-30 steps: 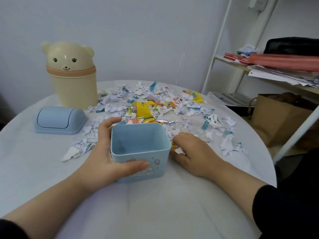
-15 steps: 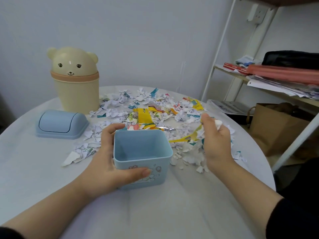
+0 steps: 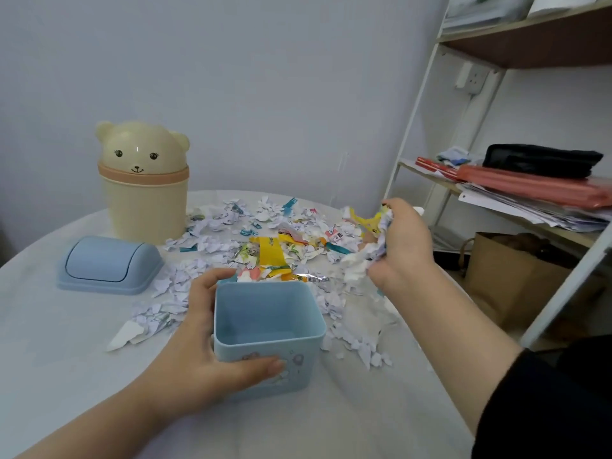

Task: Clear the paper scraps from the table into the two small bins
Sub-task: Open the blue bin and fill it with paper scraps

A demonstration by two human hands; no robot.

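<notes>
A person's left hand [image 3: 205, 352] grips a blue bin [image 3: 268, 309] near the front edge of the desk [image 3: 49, 342], fingers wrapped round its far left corner and thumb [image 3: 261, 366] laid flat along the near wall. The right hand [image 3: 407, 246], held above the desk towards its right edge, clutches a bunch of paper scraps [image 3: 367, 256] in curled fingers (palm turned inward). Both forearms are bare; a dark sleeve [image 3: 543, 402] covers the right arm from about the elbow.

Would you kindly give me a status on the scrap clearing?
Left hand grips open blue bin. Right hand holds scrap handful, raised right of bin. Bin looks empty; path clear.
</notes>
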